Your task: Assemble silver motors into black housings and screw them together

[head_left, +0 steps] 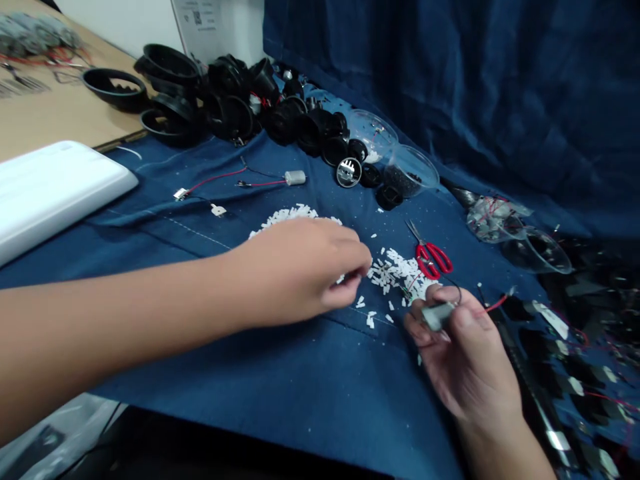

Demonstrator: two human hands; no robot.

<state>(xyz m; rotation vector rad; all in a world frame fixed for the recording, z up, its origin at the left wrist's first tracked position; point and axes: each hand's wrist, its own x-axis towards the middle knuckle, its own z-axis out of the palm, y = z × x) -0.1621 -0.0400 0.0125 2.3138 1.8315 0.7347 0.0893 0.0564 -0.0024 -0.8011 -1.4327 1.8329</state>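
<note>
My right hand [463, 347] grips a small silver motor [436, 316] between thumb and fingers. A black wire and a red wire [497, 303] stick out from the motor. My left hand [320, 267] reaches in from the left over the cloth, its fingers curled into a pinch; whatever they hold, if anything, is hidden. Below and around it lie heaps of small white plastic pieces [395, 270], partly covered by the hand. Red-handled scissors [433, 260] rest beside the pieces, near my right hand, with their thin blades pointing away.
Another motor [295, 177] with wires lies on the blue cloth [310, 380]. Black round housings [173, 63] pile up at the back left, near clear plastic cups [413, 170]. A white box-like object [60, 193] stands at left; black parts with red wires crowd the right.
</note>
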